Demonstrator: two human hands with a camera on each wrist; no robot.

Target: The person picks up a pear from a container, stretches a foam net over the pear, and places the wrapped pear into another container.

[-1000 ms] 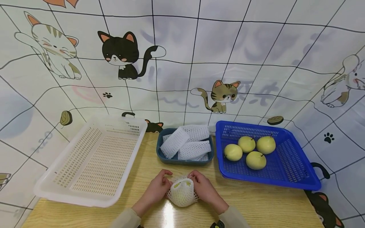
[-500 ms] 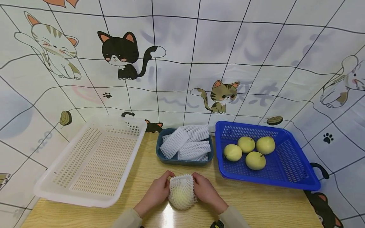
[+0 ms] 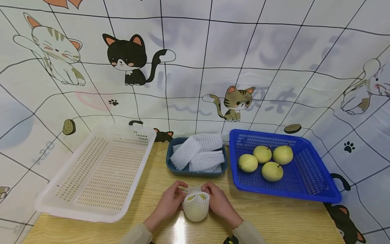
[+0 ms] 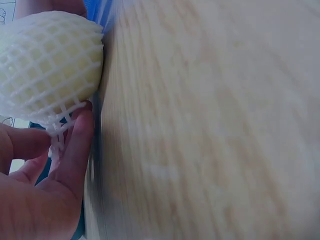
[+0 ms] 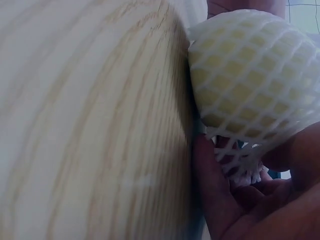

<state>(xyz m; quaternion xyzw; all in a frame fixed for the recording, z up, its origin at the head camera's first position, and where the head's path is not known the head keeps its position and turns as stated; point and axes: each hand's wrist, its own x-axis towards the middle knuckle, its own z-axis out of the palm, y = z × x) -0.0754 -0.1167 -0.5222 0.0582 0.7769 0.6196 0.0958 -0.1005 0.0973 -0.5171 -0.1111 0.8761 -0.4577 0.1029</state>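
Observation:
A pale yellow-green pear [image 4: 65, 77] sits on the table inside a white foam net [image 3: 195, 210], its top showing through the net's opening in the head view. My left hand [image 3: 168, 202] pinches the loose edge of the net between thumb and fingers on the left side. On the other side my right hand [image 3: 220, 204] grips the net's edge in the same way; the right wrist view shows its fingers [image 5: 212, 185] around the gathered mesh. The loose mesh spreads behind the pear, between both hands.
Behind the hands stands a dark teal tray [image 3: 195, 174] with several folded foam nets [image 3: 207, 160]. A blue basket [image 3: 283, 195] at the right holds several bare pears [image 3: 272, 171]. A white perforated basket [image 3: 106, 176] stands on the left. A cat-patterned cloth [image 3: 189, 78] hangs behind the wooden table [image 3: 268, 220].
Half a second ago the net's edge stood up over the pear; now it is folded back and the pear's top shows. Both hands have kept hold of the net near the same spot.

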